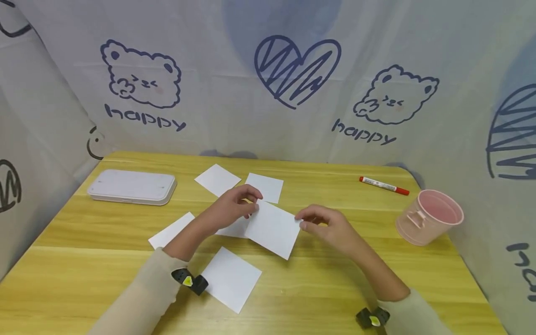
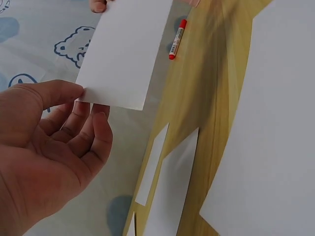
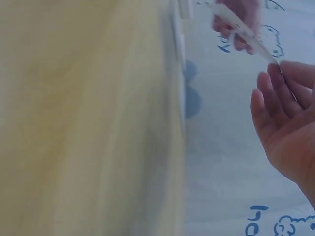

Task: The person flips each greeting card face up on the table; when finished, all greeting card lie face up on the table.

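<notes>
A square white sheet of paper [image 1: 274, 230] is held up over the table, tilted, between both hands. My left hand [image 1: 234, 206] pinches its upper left corner; in the left wrist view the thumb of the left hand [image 2: 54, 132] lies on top with fingers beneath. At the right corner my right hand [image 1: 331, 225] pinches the sheet, and the right wrist view shows the paper [image 3: 248, 34] edge-on between thumb and fingers of the right hand [image 3: 290, 113]. Partly under the raised sheet lies another white paper [image 1: 234, 229].
More white squares lie around: one paper [image 1: 232, 279] in front, one [image 1: 171, 230] by the left forearm, two behind. A white case [image 1: 131, 186] sits at the back left. At the right are a red-capped marker [image 1: 384, 185] and a pink bucket [image 1: 429, 217]. Printed cloth hangs behind the table [image 1: 318, 298].
</notes>
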`<action>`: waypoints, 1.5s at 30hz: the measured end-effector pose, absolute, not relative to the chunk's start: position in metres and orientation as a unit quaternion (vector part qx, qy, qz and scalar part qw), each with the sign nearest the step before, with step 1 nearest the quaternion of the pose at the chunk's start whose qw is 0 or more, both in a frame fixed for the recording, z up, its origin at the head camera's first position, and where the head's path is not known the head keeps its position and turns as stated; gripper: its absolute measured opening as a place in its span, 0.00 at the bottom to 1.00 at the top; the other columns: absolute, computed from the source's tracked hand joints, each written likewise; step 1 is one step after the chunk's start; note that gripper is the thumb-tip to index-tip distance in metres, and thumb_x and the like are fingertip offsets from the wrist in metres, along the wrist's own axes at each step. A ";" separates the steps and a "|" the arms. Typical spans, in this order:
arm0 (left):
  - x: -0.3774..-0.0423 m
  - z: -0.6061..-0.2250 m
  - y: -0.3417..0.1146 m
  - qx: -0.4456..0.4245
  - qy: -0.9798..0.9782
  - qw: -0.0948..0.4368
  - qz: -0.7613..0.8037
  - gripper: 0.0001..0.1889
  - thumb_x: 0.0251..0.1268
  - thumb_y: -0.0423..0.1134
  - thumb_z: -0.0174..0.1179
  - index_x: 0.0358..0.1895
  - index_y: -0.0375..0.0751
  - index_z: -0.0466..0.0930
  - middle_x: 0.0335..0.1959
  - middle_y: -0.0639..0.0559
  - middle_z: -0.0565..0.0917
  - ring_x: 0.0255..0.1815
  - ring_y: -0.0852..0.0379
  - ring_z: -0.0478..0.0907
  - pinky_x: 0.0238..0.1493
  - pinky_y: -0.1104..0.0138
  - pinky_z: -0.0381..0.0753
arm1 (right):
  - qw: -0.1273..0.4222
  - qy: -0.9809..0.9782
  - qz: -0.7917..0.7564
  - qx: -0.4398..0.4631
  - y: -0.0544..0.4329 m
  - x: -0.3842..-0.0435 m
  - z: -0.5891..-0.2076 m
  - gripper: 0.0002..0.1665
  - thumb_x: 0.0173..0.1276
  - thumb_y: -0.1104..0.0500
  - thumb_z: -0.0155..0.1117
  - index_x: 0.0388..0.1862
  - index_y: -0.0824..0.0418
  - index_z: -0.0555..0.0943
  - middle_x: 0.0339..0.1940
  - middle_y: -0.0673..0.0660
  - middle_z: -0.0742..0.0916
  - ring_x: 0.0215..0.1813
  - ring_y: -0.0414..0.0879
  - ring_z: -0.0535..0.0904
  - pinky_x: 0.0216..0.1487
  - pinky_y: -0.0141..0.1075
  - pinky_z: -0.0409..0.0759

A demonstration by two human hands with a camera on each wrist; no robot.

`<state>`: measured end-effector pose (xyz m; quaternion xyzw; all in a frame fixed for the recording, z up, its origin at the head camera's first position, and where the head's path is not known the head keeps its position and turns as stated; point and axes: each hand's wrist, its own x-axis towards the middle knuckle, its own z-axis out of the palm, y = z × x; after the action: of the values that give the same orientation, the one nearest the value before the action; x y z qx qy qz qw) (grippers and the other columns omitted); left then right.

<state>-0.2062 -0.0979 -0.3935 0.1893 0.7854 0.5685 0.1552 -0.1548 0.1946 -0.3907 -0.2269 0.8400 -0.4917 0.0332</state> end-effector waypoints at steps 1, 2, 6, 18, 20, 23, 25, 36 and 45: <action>-0.206 -0.394 -0.099 0.188 0.783 0.157 0.572 0.14 0.73 0.34 0.58 0.57 0.37 0.77 0.49 0.45 0.78 0.42 0.53 0.78 0.46 0.59 0.81 | 0.034 0.840 -0.488 -0.235 0.194 -0.156 -0.389 0.09 0.71 0.58 0.66 0.49 0.52 0.86 0.46 0.49 0.88 0.45 0.45 0.82 0.47 0.36 0.82; -0.207 -0.394 -0.100 0.188 0.781 0.160 0.574 0.14 0.73 0.34 0.58 0.58 0.37 0.77 0.49 0.45 0.78 0.42 0.53 0.77 0.46 0.60 0.81 | 0.034 0.839 -0.485 -0.243 0.193 -0.157 -0.388 0.09 0.71 0.58 0.67 0.49 0.51 0.86 0.46 0.49 0.88 0.45 0.45 0.82 0.48 0.37 0.82; -0.208 -0.397 -0.102 0.184 0.774 0.167 0.582 0.16 0.73 0.34 0.58 0.60 0.34 0.75 0.48 0.46 0.79 0.43 0.53 0.77 0.45 0.62 0.80 | 0.041 0.833 -0.482 -0.269 0.191 -0.160 -0.385 0.10 0.71 0.59 0.67 0.50 0.50 0.86 0.47 0.47 0.87 0.46 0.44 0.82 0.50 0.37 0.83; -0.206 -0.403 -0.096 0.197 0.765 0.183 0.585 0.17 0.73 0.37 0.59 0.61 0.35 0.76 0.48 0.46 0.82 0.38 0.53 0.77 0.39 0.65 0.79 | -0.032 0.788 -0.523 -0.324 0.188 -0.155 -0.384 0.09 0.67 0.68 0.68 0.43 0.56 0.87 0.43 0.53 0.88 0.42 0.43 0.83 0.44 0.34 0.83; -0.205 -0.403 -0.096 0.202 0.762 0.189 0.585 0.18 0.73 0.39 0.59 0.61 0.36 0.76 0.49 0.45 0.83 0.40 0.50 0.79 0.40 0.63 0.80 | -0.052 0.777 -0.536 -0.326 0.188 -0.155 -0.384 0.09 0.67 0.69 0.67 0.42 0.57 0.86 0.42 0.54 0.87 0.41 0.43 0.82 0.43 0.33 0.83; -0.203 -0.399 -0.097 0.210 0.754 0.187 0.594 0.17 0.74 0.42 0.59 0.59 0.37 0.78 0.52 0.43 0.84 0.46 0.43 0.81 0.44 0.59 0.80 | -0.071 0.772 -0.556 -0.300 0.189 -0.154 -0.381 0.07 0.69 0.68 0.66 0.42 0.59 0.85 0.38 0.55 0.86 0.39 0.46 0.82 0.42 0.33 0.83; -0.201 -0.394 -0.098 0.216 0.747 0.178 0.603 0.15 0.74 0.43 0.59 0.57 0.38 0.79 0.52 0.41 0.83 0.49 0.39 0.81 0.46 0.55 0.80 | -0.077 0.774 -0.570 -0.263 0.191 -0.154 -0.379 0.04 0.71 0.66 0.65 0.42 0.60 0.84 0.36 0.57 0.86 0.37 0.48 0.82 0.41 0.33 0.83; -0.185 -0.372 -0.094 0.228 0.726 0.126 0.636 0.12 0.71 0.35 0.61 0.54 0.40 0.78 0.53 0.44 0.82 0.51 0.50 0.82 0.57 0.50 0.80 | -0.064 0.780 -0.610 -0.125 0.197 -0.159 -0.377 0.14 0.72 0.54 0.66 0.43 0.67 0.83 0.33 0.55 0.87 0.35 0.48 0.82 0.39 0.33 0.84; -0.183 -0.373 -0.090 0.199 0.747 0.079 0.629 0.10 0.71 0.31 0.60 0.52 0.36 0.79 0.46 0.41 0.83 0.41 0.54 0.81 0.42 0.68 0.81 | -0.032 0.799 -0.595 -0.083 0.199 -0.161 -0.378 0.20 0.74 0.47 0.63 0.46 0.64 0.83 0.38 0.57 0.87 0.38 0.46 0.81 0.45 0.33 0.82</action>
<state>-0.1835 -0.0896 -0.3732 0.1994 0.7472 0.6291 0.0787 -0.1611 0.1992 -0.3781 -0.0832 0.7986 -0.5953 -0.0319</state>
